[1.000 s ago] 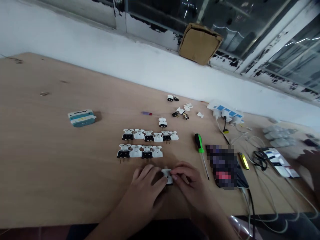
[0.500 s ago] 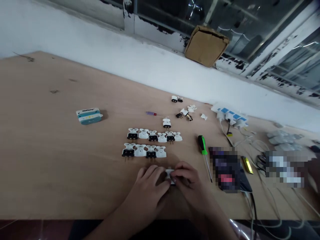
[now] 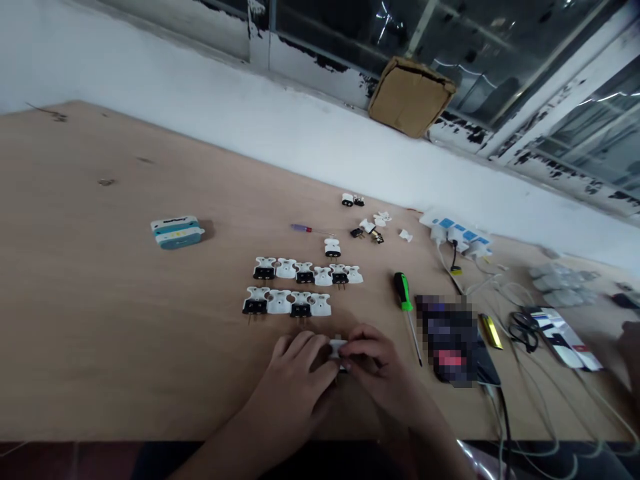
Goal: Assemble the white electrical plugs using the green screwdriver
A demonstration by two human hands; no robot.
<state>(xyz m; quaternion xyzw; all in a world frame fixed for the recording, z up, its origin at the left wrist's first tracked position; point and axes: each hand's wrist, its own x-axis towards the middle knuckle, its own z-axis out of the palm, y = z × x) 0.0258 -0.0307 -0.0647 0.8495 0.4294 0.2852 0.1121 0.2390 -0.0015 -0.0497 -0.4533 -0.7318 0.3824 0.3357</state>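
Between my two hands, close to the table's front edge, is a small white and black plug (image 3: 337,347), mostly covered by fingers. My left hand (image 3: 299,373) is closed around its left side. From the right, my right hand (image 3: 376,357) pinches it with thumb and forefinger. Just beyond lie two rows of opened plugs: black pin bases (image 3: 255,306) set in white half shells, alternating with loose white covers (image 3: 279,301). A closed white plug (image 3: 333,247) stands behind the rows. What the fingertips touch inside the plug is hidden.
A green and black screwdriver (image 3: 403,291) lies right of my hands, beside a blurred phone-like device (image 3: 487,360). Farther right are a yellow object (image 3: 491,331), scissors (image 3: 524,331) and cables. A power strip (image 3: 455,230) sits by the wall; a teal-white box (image 3: 177,233) stands left.
My hands keep nearly the same hold on the plug. The view has shifted slightly, and a white box with scissors at the right now shows without blurring.
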